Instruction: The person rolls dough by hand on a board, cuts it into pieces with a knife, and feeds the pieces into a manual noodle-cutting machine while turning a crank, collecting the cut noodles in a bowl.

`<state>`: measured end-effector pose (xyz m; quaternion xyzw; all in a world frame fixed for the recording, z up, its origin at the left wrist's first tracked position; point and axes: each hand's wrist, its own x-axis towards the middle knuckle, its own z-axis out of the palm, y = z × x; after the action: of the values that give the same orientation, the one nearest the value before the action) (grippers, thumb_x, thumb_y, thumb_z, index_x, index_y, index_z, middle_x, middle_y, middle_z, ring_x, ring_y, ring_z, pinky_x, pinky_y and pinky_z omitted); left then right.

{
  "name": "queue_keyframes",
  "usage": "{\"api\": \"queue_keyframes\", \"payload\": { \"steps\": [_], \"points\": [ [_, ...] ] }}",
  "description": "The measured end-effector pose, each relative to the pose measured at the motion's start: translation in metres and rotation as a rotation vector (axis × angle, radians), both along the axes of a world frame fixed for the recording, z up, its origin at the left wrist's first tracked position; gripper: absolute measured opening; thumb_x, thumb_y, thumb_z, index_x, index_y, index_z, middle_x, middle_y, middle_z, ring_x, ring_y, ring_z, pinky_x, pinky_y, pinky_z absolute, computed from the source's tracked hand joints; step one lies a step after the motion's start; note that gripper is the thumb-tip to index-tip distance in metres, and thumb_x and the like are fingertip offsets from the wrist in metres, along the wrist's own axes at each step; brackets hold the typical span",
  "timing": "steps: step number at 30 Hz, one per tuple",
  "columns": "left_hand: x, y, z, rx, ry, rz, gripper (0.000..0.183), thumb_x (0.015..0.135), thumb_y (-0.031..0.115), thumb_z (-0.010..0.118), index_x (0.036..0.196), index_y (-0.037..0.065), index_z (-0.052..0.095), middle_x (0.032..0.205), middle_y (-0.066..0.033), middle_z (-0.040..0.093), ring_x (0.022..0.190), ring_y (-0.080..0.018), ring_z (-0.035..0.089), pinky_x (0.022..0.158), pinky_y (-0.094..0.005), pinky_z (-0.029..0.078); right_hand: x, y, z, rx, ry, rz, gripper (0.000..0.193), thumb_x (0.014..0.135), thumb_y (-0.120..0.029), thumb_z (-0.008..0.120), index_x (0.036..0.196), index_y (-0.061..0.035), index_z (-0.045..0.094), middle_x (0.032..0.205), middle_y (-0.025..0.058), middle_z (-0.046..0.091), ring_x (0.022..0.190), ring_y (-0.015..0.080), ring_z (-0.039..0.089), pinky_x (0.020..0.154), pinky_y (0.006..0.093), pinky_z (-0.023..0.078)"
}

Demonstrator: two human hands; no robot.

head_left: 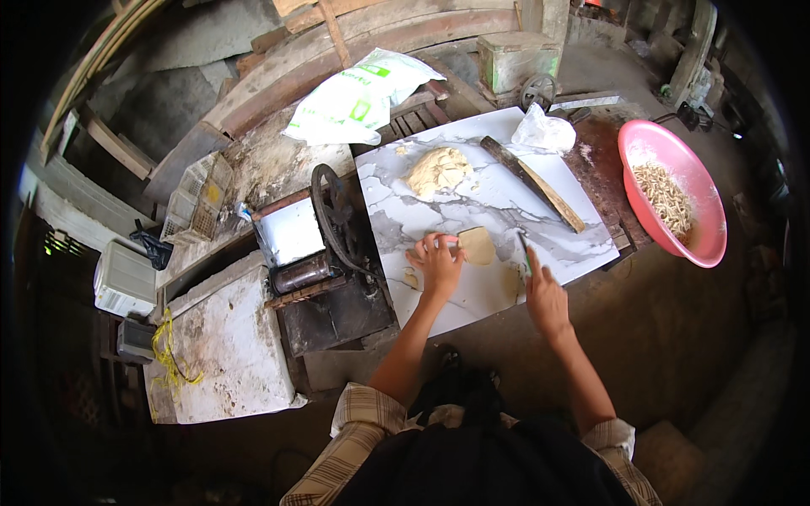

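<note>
My left hand [437,268] is on the marbled board [489,304], fingers bent beside a flat tan piece of dough [477,246]. Something pink, like a short handle, shows at its fingertips; the rest is hidden. In my right hand [547,300] is a knife [528,257] with a green handle, its dark blade pointing away from me, right of the dough piece. A larger lump of pale dough [439,172] rests farther back on the board. To its right a long wooden stick [533,184] lies at a slant. Small dough scraps lie near my left hand.
Left of the board stands a hand-cranked roller machine [304,271] with a dark wheel [332,215]. A pink basin [714,221] at right holds many pale strips. Behind are a white sack [359,97] and a clear plastic bag [544,131]. Plastic baskets [196,201] sit far left.
</note>
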<state>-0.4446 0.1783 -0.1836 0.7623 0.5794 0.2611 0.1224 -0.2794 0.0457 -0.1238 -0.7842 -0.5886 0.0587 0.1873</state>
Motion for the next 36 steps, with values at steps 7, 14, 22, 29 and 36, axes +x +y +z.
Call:
{"api": "queue_keyframes", "payload": {
  "steps": [7,14,22,29,36],
  "points": [
    [0.015,0.005,0.012,-0.081,-0.035,-0.03,0.027,0.073,0.029,0.069,0.095,0.018,0.058,0.095,-0.0004,0.058,0.107,-0.022,0.044,0.093,-0.059,0.02,0.051,0.082,-0.033,0.065,-0.105,-0.032,0.059,0.081,-0.005,0.048,0.138,-0.0127,0.032,0.098,0.0193,0.053,0.09,0.0349,0.056,0.068,0.0436,0.052],
    [-0.001,0.028,0.011,-0.194,-0.449,-0.239,0.019,0.074,0.007,0.069,0.089,0.006,0.057,0.082,-0.0068,0.063,0.073,-0.0186,0.063,0.069,-0.032,0.049,0.045,0.112,-0.038,-0.048,-0.158,-0.023,0.061,0.08,-0.01,0.054,0.137,-0.0118,0.032,0.105,0.0163,0.049,0.097,0.0327,0.052,0.072,0.0431,0.049],
    [-0.001,0.074,0.061,-0.207,-0.847,-0.526,0.007,0.082,0.004,0.063,0.088,0.001,0.061,0.083,-0.0053,0.063,0.072,-0.0107,0.061,0.064,-0.0236,0.049,-0.002,0.144,-0.001,0.071,-0.125,0.024,0.053,0.084,-0.032,0.059,0.129,-0.0081,0.043,0.108,0.0108,0.054,0.103,0.0259,0.047,0.081,0.0442,0.037],
    [0.017,0.14,0.063,-0.043,-0.806,-0.267,0.009,0.078,0.008,0.065,0.084,0.003,0.06,0.078,-0.0084,0.065,0.067,-0.0203,0.063,0.064,-0.0302,0.05,-0.013,0.239,0.007,-0.005,1.09,0.095,0.024,0.089,-0.026,0.058,0.1,-0.0051,0.059,0.084,0.0023,0.064,0.078,0.0098,0.058,0.07,0.0261,0.044],
    [0.029,0.161,0.031,0.034,-0.489,0.067,0.02,0.072,0.011,0.069,0.087,0.007,0.055,0.087,-0.0079,0.054,0.09,-0.0279,0.051,0.075,-0.0389,0.045,-0.02,0.288,-0.03,0.219,0.574,0.005,0.035,0.076,-0.015,0.067,0.1,-0.0111,0.041,0.071,0.0166,0.062,0.067,0.0372,0.062,0.061,0.0423,0.047]
  ]
}}
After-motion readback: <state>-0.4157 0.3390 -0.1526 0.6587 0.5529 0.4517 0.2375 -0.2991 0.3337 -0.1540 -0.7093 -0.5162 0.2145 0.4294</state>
